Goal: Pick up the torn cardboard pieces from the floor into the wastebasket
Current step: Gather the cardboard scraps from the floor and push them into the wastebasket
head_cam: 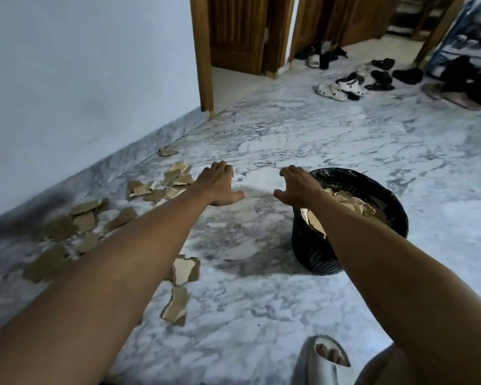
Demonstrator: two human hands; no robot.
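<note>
Nearby, shoes (356, 81) crowd the marble floor (289, 129) beyond the wastebasket (372, 190).

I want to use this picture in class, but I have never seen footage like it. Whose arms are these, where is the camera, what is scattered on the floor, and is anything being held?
There is no machine here. The single picture comes from a wide-angle camera worn on a person's head, looking forward and down, so the two bare arms are the wearer's own. The left hand and right hand reach out over the marble floor with loosely curled fingers; neither holds anything. Torn cardboard pieces lie scattered along the wall on the left, with a few nearer the person. The black wastebasket on the right already contains some pieces. A slippered foot shows at the bottom, and shoes lie near the far doors.
</note>
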